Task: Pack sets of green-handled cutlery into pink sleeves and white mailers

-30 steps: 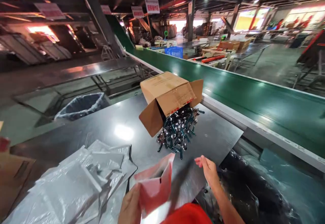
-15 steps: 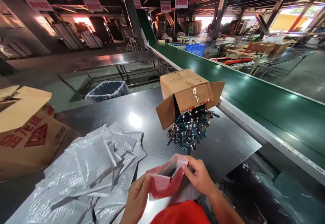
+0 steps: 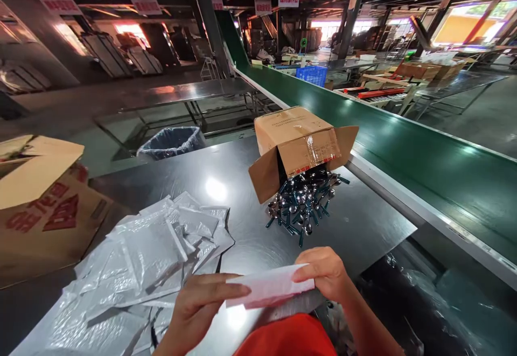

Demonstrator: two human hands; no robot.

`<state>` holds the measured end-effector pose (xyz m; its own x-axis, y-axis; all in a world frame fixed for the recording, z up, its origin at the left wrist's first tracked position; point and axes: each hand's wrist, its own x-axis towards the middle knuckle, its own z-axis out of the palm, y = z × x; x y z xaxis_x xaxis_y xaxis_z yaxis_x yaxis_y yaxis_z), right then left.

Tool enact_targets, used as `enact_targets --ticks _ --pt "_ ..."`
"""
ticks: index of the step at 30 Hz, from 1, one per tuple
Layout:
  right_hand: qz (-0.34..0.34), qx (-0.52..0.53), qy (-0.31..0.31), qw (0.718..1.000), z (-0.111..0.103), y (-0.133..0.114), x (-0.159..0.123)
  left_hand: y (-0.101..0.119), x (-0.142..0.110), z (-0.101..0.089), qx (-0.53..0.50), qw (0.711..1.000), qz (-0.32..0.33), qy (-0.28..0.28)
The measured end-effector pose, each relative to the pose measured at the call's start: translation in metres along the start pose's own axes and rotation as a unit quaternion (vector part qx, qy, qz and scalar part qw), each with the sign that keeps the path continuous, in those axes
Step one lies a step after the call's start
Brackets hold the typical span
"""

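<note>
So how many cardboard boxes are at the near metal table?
2: one tipped box by the spoons, one open box at the far left. Others may be hidden.

Spoons [image 3: 302, 202]: many, not countable
Envelopes [image 3: 149, 253]: many, left of spoons, not countable
Packet [image 3: 272, 286]: one, before spoons
Hands [image 3: 323, 271]: two, before spoons
Cartons [image 3: 293, 130]: two, behind and far left of spoons
Bin [image 3: 172, 143]: one, left behind spoons

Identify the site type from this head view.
Likely a packing area in a warehouse or factory: long green conveyor belt, tipped carton spilling spoons, and piled white padded mailers.
</note>
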<state>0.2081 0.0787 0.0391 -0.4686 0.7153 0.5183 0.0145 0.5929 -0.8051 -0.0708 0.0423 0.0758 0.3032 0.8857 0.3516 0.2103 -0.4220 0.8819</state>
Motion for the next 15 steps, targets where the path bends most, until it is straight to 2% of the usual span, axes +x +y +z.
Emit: enact_targets --ticks 2,5,7,10,12,15 --pt "0.011 0.005 -0.029 1.0 -0.004 -0.006 0.003 0.006 0.001 -0.003 -0.022 0.999 -0.016 -0.02" --pt "0.031 0.008 -0.036 0.999 -0.003 -0.012 0.007 0.008 0.001 0.0 -0.021 0.999 -0.041 0.008" --pt "0.036 -0.007 0.005 0.999 0.006 -0.012 0.009 0.005 0.0 0.007 -0.025 0.997 -0.054 0.04" --pt "0.063 -0.054 0.129 0.988 0.026 -0.005 0.009 -0.002 0.001 0.02 0.024 0.989 -0.079 0.121" --pt "0.088 -0.06 0.186 0.977 0.038 0.003 0.006 -0.008 0.0 0.027 0.073 0.977 -0.099 0.176" --pt "0.094 -0.025 0.197 0.975 0.048 0.013 -0.001 -0.013 -0.006 0.034 0.06 0.964 -0.117 0.231"
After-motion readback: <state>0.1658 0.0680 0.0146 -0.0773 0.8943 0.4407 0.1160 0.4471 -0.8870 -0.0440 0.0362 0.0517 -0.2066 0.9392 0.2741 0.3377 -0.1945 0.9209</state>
